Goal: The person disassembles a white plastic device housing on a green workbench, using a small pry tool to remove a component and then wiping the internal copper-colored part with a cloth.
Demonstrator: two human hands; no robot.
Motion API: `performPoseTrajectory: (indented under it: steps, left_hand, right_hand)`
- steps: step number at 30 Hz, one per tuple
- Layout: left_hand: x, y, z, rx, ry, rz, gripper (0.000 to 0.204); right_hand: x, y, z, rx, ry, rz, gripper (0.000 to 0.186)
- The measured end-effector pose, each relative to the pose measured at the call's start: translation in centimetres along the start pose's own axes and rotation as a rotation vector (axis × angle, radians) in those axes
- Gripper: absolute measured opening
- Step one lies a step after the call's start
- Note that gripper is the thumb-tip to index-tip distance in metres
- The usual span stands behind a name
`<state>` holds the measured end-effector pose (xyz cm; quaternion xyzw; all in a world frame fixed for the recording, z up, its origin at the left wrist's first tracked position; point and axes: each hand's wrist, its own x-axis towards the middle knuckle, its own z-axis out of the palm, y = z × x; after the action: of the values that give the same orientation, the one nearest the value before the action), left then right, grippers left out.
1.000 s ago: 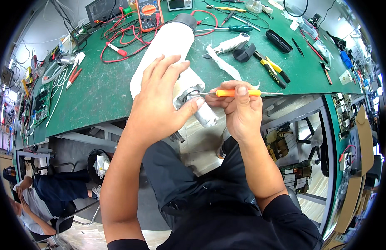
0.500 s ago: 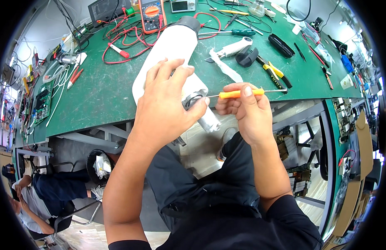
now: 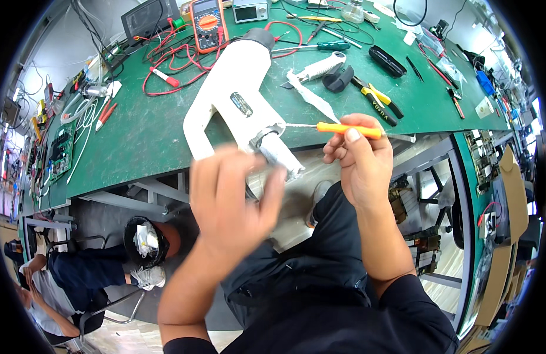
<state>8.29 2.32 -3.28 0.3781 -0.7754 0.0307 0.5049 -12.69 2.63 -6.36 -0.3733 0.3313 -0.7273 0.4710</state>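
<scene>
Head cam: right hand (image 3: 367, 164) pinches an orange-handled tool (image 3: 333, 127) center-right; left hand (image 3: 233, 200) mid-frame's blurry, I can't tell its grip.

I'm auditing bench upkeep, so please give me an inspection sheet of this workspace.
Surface: green bench, scratched.
Work: white housing on the bench, its silvery tube past the front edge; orange screwdriver, tip beside the housing.
Clutter: pliers, green-handled screwdriver, multimeter.
Hands: right hand holds the orange screwdriver; left hand blurred, apparently open, near the housing.
Cables: tangled red leads by the multimeter.
Surroundings: bin and seated person at left.
</scene>
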Motion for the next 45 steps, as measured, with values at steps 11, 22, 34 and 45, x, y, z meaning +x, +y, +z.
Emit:
performPoseTrajectory:
  steps: [11, 22, 34, 45]
  left_hand:
    - [-5.3, 3.8, 4.5, -1.283, -0.077, -1.241, 0.059]
    - [-4.6, 2.6, 5.7, -1.675, 0.012, -1.233, 0.041]
    - [-0.6, 2.7, -1.5, -0.205, -0.016, -0.559, 0.034]
    - [5.9, -10.7, 5.5, 0.168, -0.473, -0.186, 0.057]
  right_hand:
    - [-2.7, -0.6, 0.2, -0.545, -0.216, -0.281, 0.024]
    - [-1.4, -2.0, 1.1, -0.918, -0.522, -0.597, 0.033]
    - [-1.5, -2.2, 2.1, -1.109, -0.635, -0.714, 0.035]
    - [-2.8, -2.4, 1.4, -1.202, -0.690, -0.807, 0.034]
